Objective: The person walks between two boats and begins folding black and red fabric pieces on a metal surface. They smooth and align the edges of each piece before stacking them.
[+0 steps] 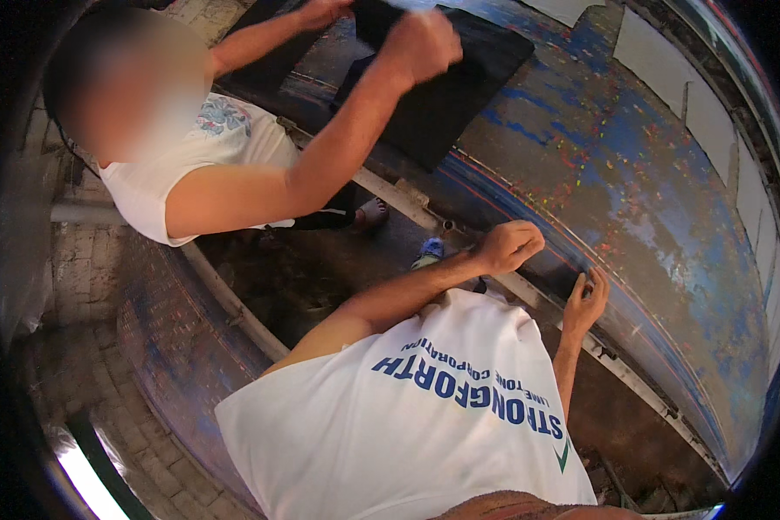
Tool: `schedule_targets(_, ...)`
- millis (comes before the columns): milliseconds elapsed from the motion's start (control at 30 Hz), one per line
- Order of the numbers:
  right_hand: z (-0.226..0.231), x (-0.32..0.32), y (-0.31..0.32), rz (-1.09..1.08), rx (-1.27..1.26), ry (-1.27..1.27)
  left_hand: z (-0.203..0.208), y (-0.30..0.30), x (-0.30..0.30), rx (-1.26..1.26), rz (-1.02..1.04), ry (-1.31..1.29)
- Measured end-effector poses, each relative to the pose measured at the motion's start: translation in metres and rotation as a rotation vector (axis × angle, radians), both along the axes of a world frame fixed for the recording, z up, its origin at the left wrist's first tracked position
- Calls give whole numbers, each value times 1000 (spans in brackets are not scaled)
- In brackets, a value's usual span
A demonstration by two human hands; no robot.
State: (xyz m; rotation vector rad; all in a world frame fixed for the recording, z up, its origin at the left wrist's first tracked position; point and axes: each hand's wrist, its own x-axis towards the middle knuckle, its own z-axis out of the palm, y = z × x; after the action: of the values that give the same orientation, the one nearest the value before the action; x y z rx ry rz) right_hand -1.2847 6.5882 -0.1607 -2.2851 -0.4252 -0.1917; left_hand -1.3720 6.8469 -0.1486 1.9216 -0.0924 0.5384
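Observation:
My left hand (511, 247) is at the near edge of a long paint-stained table (633, 165), its fingers curled together. Whatever may be between those fingers is too small to make out. To its right, my right hand (587, 299) is beside the same edge with bent fingers a little apart, and no object shows in it. A dark flat piece of cloth (451, 95) lies farther left over the table, under the raised arm of a co-worker (234, 165). The co-worker's closed hand is above that cloth.
Pale flat sheets (702, 130) line the table's far side. A metal rail (399, 195) runs along the near edge. Behind me on the left is another stained table (178, 321), next to a brick floor (95, 338). The co-worker stands close on my left.

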Motion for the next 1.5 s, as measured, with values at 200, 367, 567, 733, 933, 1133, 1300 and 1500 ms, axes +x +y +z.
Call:
schedule_targets(200,5,-12,30,58,50,170,27,51,-39,-60,100,-81)
schedule_targets(367,2,-16,97,205,233,403,20,131,-70,-135,343,-26)
schedule_targets(567,16,-8,198,293,690,1114,-14,225,-82,232,715,196)
schedule_targets(733,24,-8,275,290,772,1429,-60,285,-66,373,1054,450)
schedule_targets(933,5,-12,345,214,696,1489,-79,378,-23,791,1018,677)
schedule_targets(1133,-1,-4,384,215,493,1488,-13,435,3,2800,655,498)
schedule_targets(1300,-6,-8,408,65,546,1321,7,437,11,1836,312,350)
schedule_targets(1500,-8,-8,411,1,735,1167,14,444,15,1788,268,341)
